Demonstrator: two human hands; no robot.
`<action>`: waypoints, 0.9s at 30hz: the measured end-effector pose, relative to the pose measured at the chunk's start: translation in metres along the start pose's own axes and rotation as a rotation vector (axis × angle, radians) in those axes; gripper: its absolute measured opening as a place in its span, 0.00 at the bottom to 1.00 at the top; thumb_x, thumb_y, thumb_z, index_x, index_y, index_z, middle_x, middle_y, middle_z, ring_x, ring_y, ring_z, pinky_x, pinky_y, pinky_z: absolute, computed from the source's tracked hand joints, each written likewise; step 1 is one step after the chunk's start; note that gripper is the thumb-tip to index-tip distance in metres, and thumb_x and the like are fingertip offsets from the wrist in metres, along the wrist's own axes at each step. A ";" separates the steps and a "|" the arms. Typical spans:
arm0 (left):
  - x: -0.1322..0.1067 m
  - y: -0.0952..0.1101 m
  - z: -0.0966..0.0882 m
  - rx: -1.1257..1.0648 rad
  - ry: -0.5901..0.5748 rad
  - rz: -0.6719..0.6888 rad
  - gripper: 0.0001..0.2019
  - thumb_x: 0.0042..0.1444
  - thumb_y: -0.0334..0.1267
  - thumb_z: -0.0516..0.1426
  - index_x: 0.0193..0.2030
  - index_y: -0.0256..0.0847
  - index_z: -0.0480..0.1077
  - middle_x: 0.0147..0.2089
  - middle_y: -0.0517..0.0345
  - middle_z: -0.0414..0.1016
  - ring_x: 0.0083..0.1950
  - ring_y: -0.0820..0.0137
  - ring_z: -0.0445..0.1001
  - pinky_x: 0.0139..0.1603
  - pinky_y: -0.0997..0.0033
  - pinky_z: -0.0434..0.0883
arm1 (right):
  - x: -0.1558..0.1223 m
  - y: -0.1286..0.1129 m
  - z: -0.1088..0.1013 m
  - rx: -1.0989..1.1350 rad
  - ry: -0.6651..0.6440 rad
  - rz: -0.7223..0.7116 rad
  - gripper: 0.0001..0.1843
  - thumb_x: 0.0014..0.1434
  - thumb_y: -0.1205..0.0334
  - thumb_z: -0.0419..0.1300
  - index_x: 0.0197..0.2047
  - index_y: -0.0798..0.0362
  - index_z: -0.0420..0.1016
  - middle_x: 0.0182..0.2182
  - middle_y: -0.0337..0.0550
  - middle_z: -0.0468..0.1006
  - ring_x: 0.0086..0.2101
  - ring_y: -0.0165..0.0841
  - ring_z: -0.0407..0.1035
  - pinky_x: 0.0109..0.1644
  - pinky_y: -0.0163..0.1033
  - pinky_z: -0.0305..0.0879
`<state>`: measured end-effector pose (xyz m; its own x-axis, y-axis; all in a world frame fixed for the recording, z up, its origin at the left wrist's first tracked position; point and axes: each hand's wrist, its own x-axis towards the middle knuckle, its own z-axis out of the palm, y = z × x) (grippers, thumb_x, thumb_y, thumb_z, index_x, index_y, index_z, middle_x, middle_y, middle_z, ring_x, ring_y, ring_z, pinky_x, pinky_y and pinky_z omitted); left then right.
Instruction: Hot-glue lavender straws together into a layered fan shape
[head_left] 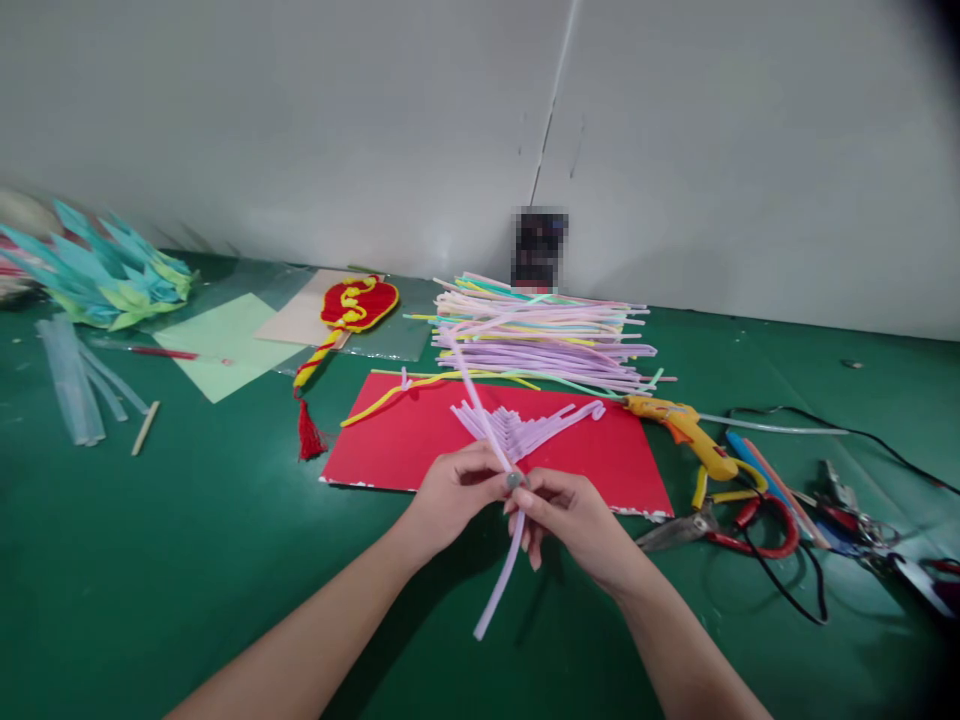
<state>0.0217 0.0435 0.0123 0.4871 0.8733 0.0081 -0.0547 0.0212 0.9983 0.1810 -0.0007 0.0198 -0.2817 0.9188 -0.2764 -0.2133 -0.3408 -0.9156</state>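
Near the lower middle of the frame, the left hand (457,490) and right hand (574,505) meet, fingertips almost together, both pinching one pale purple stem (501,585). The left thumb presses it against the bent forefinger; the right thumb and fingers grip it just beside, so neither pair leaves any real gap. The stem slants from above the hands, at centre, to a loose end hanging below them. Behind the fingers, a red board (409,450) carries a purple V-shaped piece (514,432) of stems laid in a row of points, one arm reaching right to a curled tip. A yellow stem (367,405) bends along the board's upper left edge, and a thick pile of coloured stems (544,345) lies just beyond. All this sits on a green worktop (202,580). To the right are a yellow glue gun (686,425), a red handle loop (784,540) and, at the far right, a cluster of keys (862,525). In the left half lie a red and yellow fan (360,303) with a red tassel (309,435), a pale green sheet (217,345), clear sticks (67,390) and a short wooden stick (145,428); teal paper leaves (120,270) stand at the upper left. A plain grey wall (300,120) fills the top, with a dark, blurred-out object (538,250) against it near the centre.
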 end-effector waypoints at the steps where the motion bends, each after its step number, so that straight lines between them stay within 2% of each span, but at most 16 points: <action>1: 0.000 0.000 0.000 -0.001 0.015 -0.003 0.10 0.55 0.42 0.58 0.30 0.38 0.74 0.33 0.55 0.74 0.38 0.68 0.73 0.43 0.67 0.71 | 0.000 0.000 -0.001 0.012 0.016 -0.015 0.14 0.51 0.52 0.64 0.29 0.56 0.75 0.21 0.37 0.73 0.21 0.25 0.68 0.21 0.29 0.68; 5: 0.001 -0.002 0.001 -0.011 0.091 0.008 0.13 0.54 0.40 0.59 0.46 0.41 0.72 0.40 0.53 0.76 0.42 0.66 0.75 0.43 0.65 0.73 | 0.003 0.002 -0.005 0.118 0.154 -0.076 0.11 0.51 0.53 0.65 0.29 0.54 0.78 0.27 0.39 0.75 0.26 0.26 0.68 0.25 0.28 0.69; 9: 0.000 -0.005 0.002 -0.017 0.003 0.110 0.11 0.52 0.37 0.62 0.43 0.41 0.74 0.45 0.50 0.73 0.45 0.66 0.74 0.46 0.65 0.73 | 0.006 0.004 -0.006 0.236 0.278 -0.101 0.11 0.48 0.53 0.67 0.29 0.52 0.79 0.27 0.38 0.73 0.27 0.25 0.67 0.25 0.27 0.68; 11: 0.000 -0.006 0.001 -0.033 -0.023 0.161 0.10 0.52 0.36 0.62 0.42 0.42 0.75 0.46 0.50 0.72 0.47 0.65 0.73 0.48 0.64 0.72 | 0.006 0.005 -0.005 0.255 0.277 -0.103 0.09 0.47 0.54 0.67 0.28 0.51 0.79 0.28 0.38 0.73 0.27 0.25 0.67 0.27 0.27 0.68; 15: 0.000 -0.007 -0.002 0.029 0.022 0.228 0.04 0.50 0.36 0.63 0.34 0.42 0.77 0.40 0.52 0.73 0.45 0.66 0.73 0.52 0.62 0.70 | 0.006 0.005 0.000 0.229 0.220 -0.084 0.09 0.47 0.54 0.68 0.26 0.52 0.78 0.31 0.38 0.74 0.29 0.25 0.67 0.30 0.29 0.69; 18: 0.000 -0.007 -0.003 0.071 0.020 0.228 0.04 0.52 0.37 0.62 0.35 0.43 0.77 0.42 0.51 0.73 0.46 0.66 0.73 0.52 0.61 0.70 | 0.007 0.006 0.001 0.238 0.246 -0.085 0.11 0.45 0.52 0.68 0.26 0.52 0.78 0.28 0.37 0.73 0.26 0.25 0.66 0.29 0.31 0.68; 22: -0.001 -0.007 -0.002 0.088 0.006 0.206 0.07 0.55 0.37 0.60 0.40 0.43 0.76 0.44 0.50 0.73 0.49 0.64 0.72 0.51 0.61 0.70 | 0.007 0.007 -0.002 0.263 0.288 -0.093 0.12 0.45 0.51 0.68 0.27 0.51 0.78 0.19 0.33 0.66 0.21 0.23 0.61 0.27 0.31 0.65; 27: -0.002 -0.005 -0.002 0.061 0.018 0.226 0.06 0.52 0.37 0.62 0.38 0.41 0.77 0.41 0.51 0.73 0.46 0.65 0.73 0.50 0.63 0.71 | 0.009 0.009 -0.003 0.254 0.285 -0.094 0.13 0.44 0.50 0.68 0.28 0.51 0.78 0.18 0.34 0.67 0.21 0.24 0.60 0.25 0.31 0.62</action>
<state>0.0198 0.0428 0.0067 0.4527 0.8610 0.2317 -0.1078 -0.2051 0.9728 0.1796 0.0047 0.0083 0.0138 0.9547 -0.2973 -0.4604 -0.2578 -0.8494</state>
